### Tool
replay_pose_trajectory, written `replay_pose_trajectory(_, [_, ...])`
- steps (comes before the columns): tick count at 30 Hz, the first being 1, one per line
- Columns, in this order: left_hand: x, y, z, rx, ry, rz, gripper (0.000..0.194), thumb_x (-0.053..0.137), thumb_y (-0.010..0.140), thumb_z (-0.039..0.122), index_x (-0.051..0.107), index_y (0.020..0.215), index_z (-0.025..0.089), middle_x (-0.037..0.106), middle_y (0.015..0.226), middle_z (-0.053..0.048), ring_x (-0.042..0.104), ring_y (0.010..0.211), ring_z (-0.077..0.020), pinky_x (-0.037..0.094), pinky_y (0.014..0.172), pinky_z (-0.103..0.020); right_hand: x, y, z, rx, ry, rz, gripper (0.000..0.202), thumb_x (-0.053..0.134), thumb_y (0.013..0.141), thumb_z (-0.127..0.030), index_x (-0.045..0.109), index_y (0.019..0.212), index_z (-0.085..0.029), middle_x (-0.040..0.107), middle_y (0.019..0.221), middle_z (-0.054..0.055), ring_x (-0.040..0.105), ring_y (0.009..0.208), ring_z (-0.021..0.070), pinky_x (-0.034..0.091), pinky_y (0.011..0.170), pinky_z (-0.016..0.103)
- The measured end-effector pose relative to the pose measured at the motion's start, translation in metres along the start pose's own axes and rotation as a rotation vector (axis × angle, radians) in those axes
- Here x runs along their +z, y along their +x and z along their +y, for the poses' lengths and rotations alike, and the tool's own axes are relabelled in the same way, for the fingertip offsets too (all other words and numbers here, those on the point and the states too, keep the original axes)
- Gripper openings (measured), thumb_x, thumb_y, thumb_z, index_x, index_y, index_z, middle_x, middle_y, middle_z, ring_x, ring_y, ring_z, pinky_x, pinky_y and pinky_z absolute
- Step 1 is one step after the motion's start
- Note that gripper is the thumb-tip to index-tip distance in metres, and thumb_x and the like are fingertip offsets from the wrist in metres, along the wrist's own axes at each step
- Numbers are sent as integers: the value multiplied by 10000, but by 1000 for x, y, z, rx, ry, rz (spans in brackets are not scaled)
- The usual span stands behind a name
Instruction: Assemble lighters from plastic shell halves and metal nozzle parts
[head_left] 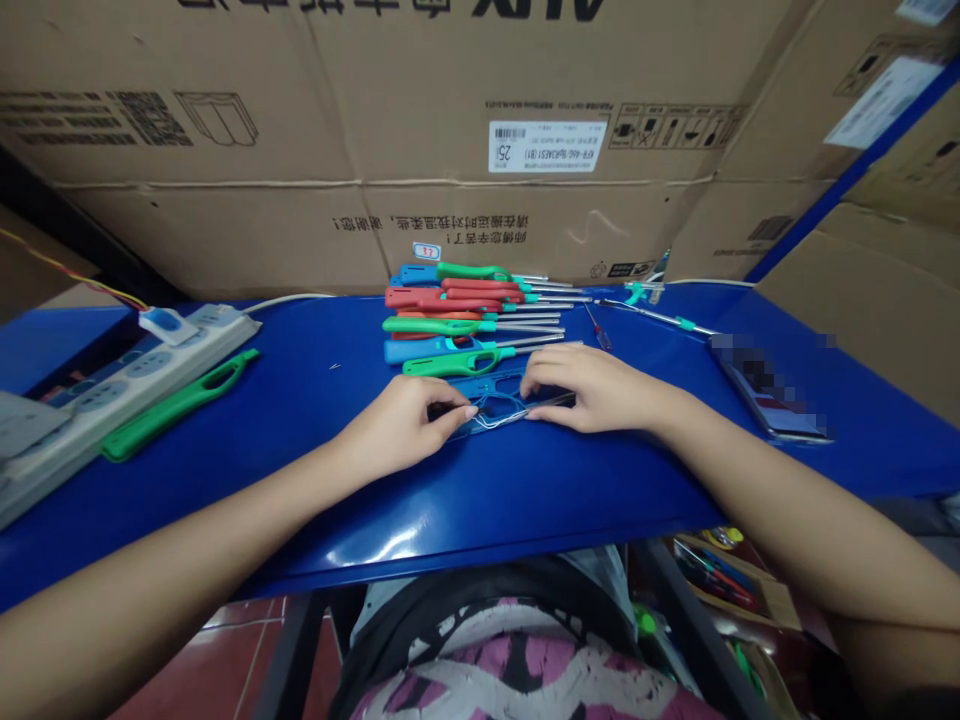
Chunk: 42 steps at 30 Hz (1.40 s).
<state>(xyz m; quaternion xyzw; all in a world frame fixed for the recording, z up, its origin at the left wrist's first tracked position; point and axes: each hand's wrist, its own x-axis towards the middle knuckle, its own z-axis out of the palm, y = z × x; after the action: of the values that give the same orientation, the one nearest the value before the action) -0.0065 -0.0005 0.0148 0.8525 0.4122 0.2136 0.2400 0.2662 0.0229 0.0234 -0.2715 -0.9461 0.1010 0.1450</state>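
Observation:
Between my hands lies an open blue lighter shell with a thin white wire curving across it. My left hand pinches thumb and forefinger together at the wire's left end, over the shell. On the shell's right side my right hand has its fingers closed around a thin metal tube, which runs partly under the palm. Just beyond, a pile of stick lighters with red, green and blue handles lies with metal tubes to the right; a green lighter is nearest.
At left are a white power strip and a green handle shell. A small screwdriver, a loose metal tube and a phone lie to the right. Cardboard walls the table's back. Below right, a box holds tools.

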Motion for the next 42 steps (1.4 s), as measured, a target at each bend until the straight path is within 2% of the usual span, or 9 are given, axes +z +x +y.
replay_pose_trajectory(2, [-1,0,1,20,41,-18,244,575,950,318,771,909,179,763,869,-43,686,760,-180,504,712,-285,1,-1,0,1,10,27,244,651,905,-358,621,1087,-198,661,1072,76,606,987,217,450,853,343])
replay_pose_trajectory(4, [-2,-2,2,52,121,-17,263,553,967,325,774,956,184,747,894,-55,684,802,-191,510,741,-295,2,-1,-3,-1,25,16,244,644,910,-340,610,1109,-202,650,1092,77,609,965,205,461,812,317])
replay_pose_trajectory(10, [-1,-6,6,84,319,-26,295,493,998,339,736,1092,200,711,980,-75,687,899,-223,536,779,-325,7,3,-16,25,5,-114,131,555,961,-283,617,1044,-203,630,1100,66,606,828,165,451,708,279])
replay_pose_trajectory(15, [-1,-8,7,125,393,10,308,565,954,403,656,1187,223,702,1121,-65,686,993,-249,551,786,-334,10,4,-17,34,7,-117,114,525,968,-251,611,1019,-196,627,1079,63,600,820,160,444,695,274])
replay_pose_trajectory(20, [-2,-8,10,174,394,-41,362,651,900,395,602,1216,226,691,1152,-68,667,1047,-265,549,842,-360,8,2,-14,20,-35,-89,132,536,962,-267,621,1033,-195,629,1083,70,600,814,162,428,673,271])
replay_pose_trajectory(25, [1,-8,9,201,365,-83,258,585,953,290,614,1199,217,699,1134,-68,657,1050,-251,540,893,-386,8,2,-14,33,-4,-93,115,539,962,-256,622,1004,-188,637,1061,66,608,825,166,441,695,277])
replay_pose_trajectory(30, [3,-7,7,221,332,-83,229,563,963,255,637,1178,220,687,1123,-69,635,1064,-247,532,918,-392,13,3,-13,63,76,-83,92,547,950,-239,599,1003,-185,638,1026,69,607,857,179,456,726,287])
replay_pose_trajectory(42, [2,-6,6,251,351,-110,222,517,993,262,658,1159,218,657,1121,-72,607,1043,-247,515,920,-400,16,5,-13,98,121,-110,111,530,973,-284,568,990,-181,612,1013,58,571,813,164,432,700,282])
